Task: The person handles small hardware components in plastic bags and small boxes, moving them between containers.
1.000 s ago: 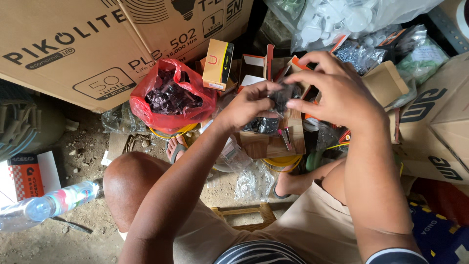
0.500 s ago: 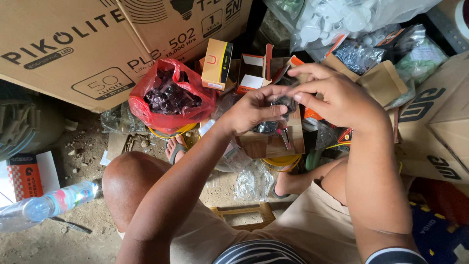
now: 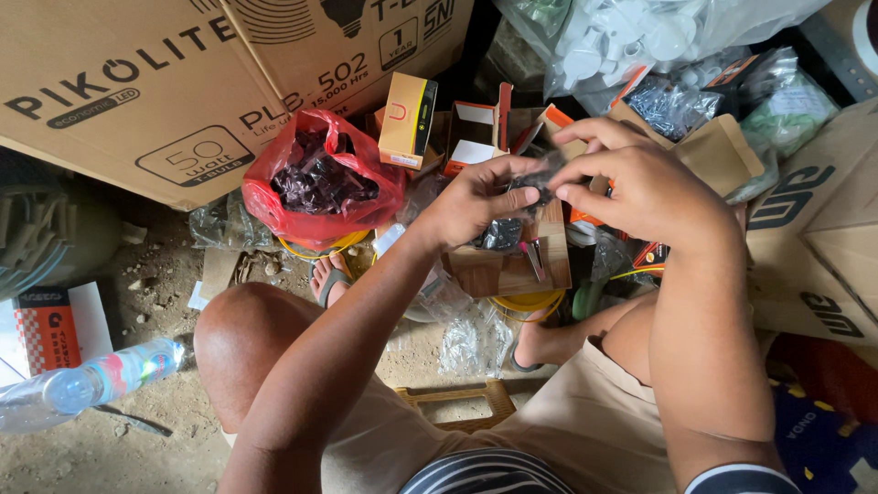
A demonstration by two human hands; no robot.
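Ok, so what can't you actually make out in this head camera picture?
- Small dark part, head view: mostly covered by the left hand and right hand; its kind is unclear.
- Red bag, head view: dark pieces inside, too small to tell apart.
- Wooden board, head view: partly hidden behind the left forearm and hands.
- Plastic bottle, head view: cut off by the left edge.

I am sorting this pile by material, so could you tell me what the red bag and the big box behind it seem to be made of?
The red bag looks like thin glossy plastic: it crinkles, shines and shows dark pieces through it. The big box looks like matte brown cardboard with printed faces.
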